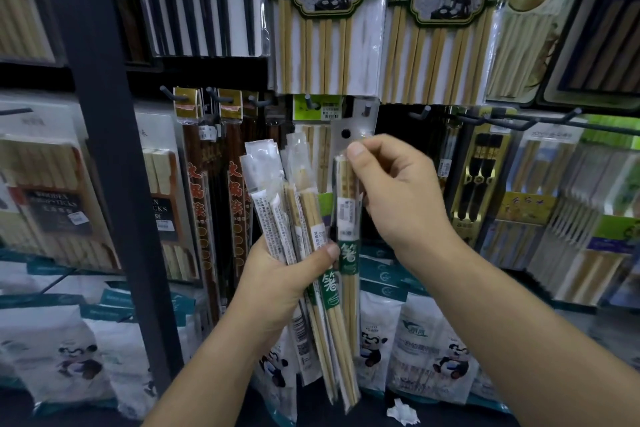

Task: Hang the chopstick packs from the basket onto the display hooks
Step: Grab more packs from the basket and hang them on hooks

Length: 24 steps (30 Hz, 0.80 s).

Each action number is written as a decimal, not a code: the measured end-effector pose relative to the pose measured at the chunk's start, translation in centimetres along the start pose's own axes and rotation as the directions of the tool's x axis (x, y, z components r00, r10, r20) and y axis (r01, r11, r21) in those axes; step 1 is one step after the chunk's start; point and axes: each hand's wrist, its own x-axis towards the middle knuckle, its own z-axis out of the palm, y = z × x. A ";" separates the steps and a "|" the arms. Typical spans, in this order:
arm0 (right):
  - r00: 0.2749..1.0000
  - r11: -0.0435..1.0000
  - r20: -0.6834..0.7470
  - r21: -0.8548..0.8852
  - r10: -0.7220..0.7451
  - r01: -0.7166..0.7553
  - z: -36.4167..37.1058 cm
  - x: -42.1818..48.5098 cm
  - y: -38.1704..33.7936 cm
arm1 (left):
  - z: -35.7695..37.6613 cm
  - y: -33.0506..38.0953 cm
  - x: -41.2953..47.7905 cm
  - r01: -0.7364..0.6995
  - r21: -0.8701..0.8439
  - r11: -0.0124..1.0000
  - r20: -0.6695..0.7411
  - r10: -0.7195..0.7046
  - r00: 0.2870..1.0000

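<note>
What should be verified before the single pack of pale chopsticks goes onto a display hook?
1. Right hand pinches the top of the clear pack of pale wooden chopsticks with a green band: ok.
2. Left hand grips the bundle of clear-wrapped chopstick packs: ok.
3. Round hang hole in the single pack's clear header is uncovered: ok.
4. Hole threaded on the dark metal hook above it: not ok; it appears to sit below the hook tip.
5. Room on that hook for another pack: cannot tell.
</note>
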 end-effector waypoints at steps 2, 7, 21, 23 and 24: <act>0.998 1.000 -0.058 0.020 0.008 -0.007 -0.2 0.8 -0.8 | -0.3 -0.1 0.1 0.005 0.010 1.000 -0.024 -0.005 1.000; 0.984 1.000 -0.176 -0.006 0.001 -0.002 -0.4 2.5 -1.6 | -0.6 0.0 0.0 0.031 0.031 0.999 -0.044 -0.030 0.999; 0.969 0.998 -0.246 -0.049 0.019 -0.032 -0.2 3.0 -0.6 | -0.9 -0.1 -0.1 0.067 0.047 0.997 -0.054 -0.064 0.996; 0.969 0.997 -0.248 -0.071 0.022 -0.041 -0.2 3.1 -0.3 | -0.9 0.1 -0.1 0.062 0.047 0.997 -0.049 -0.059 0.997; 0.968 0.995 -0.251 -0.088 0.025 -0.048 -0.2 3.1 -0.1 | -0.9 0.1 -0.1 0.061 0.046 0.997 -0.045 -0.059 0.997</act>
